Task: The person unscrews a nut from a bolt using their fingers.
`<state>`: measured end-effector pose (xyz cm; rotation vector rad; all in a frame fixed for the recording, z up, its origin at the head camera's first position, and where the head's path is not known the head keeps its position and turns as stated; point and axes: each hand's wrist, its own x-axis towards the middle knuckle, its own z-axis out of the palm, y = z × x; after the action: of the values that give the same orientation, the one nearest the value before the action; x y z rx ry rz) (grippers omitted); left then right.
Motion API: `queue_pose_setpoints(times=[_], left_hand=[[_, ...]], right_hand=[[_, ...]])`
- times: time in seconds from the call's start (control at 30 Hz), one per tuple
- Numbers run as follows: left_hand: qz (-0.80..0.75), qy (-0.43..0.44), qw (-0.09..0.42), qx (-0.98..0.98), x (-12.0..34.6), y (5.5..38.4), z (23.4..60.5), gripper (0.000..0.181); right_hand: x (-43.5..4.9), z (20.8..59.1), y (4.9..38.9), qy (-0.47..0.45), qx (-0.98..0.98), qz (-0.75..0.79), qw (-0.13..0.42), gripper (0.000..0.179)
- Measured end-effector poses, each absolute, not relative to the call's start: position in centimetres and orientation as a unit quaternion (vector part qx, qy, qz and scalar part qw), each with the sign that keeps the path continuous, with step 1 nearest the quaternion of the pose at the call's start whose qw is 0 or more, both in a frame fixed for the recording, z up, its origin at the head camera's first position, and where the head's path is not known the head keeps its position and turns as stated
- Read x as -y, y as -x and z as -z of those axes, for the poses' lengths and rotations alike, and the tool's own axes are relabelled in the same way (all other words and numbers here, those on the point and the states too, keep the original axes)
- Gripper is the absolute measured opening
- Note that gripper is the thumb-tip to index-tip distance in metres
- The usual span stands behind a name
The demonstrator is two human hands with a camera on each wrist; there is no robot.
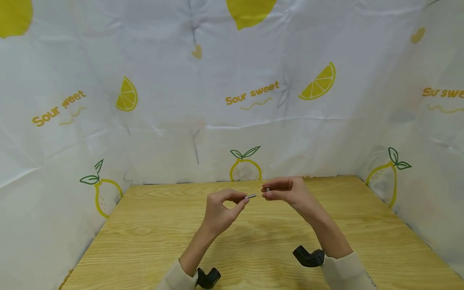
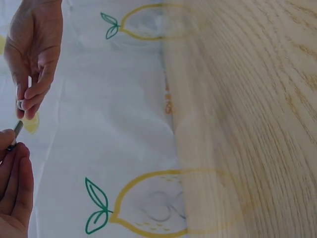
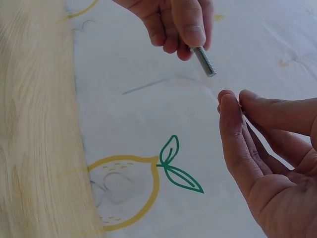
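My left hand (image 1: 222, 211) pinches a silver bolt (image 1: 251, 196) between thumb and fingertips, and its free end points at my other hand. Thread shows along the bolt's shank (image 3: 205, 62) in the right wrist view; the far end is hidden in the fingers. Just across a small gap, my right hand (image 1: 291, 192) holds a small silver nut (image 1: 267, 189) at its fingertips. The left wrist view shows the nut (image 2: 20, 104) close to the bolt's tip, while in the right wrist view the fingers mostly cover it. Both hands are raised over the table.
Below the hands spreads a wooden table (image 1: 156, 237). A white cloth (image 1: 163, 149) printed with lemons hangs behind it and along both sides. Black wrist cameras (image 1: 309, 256) sit at both cuffs.
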<state>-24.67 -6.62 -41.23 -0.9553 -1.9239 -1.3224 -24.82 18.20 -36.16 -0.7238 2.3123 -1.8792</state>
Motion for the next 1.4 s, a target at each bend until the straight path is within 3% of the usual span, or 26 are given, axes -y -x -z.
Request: queue_pose_setpoints(times=[0.27,0.67,1.23,1.4], left_hand=[[0.506,0.335,0.274,0.746,6.2,24.8,42.1,0.007],[0.404,0.299,0.156,0.85,6.4,27.0,44.7,0.004],[0.334,0.268,0.019,0.904,7.3,30.1,47.0,0.005],[0.315,0.276,0.0,0.908,7.3,30.3,47.5,0.005]], right_hand=[[-19.8,35.7,25.0,0.223,-0.754,0.618,0.019,0.037],[-20.9,35.3,24.9,0.192,-0.774,0.604,0.004,0.037],[-20.7,36.2,25.6,0.187,-0.801,0.567,0.048,0.039],[-20.4,36.6,26.1,0.192,-0.798,0.568,0.063,0.04]])
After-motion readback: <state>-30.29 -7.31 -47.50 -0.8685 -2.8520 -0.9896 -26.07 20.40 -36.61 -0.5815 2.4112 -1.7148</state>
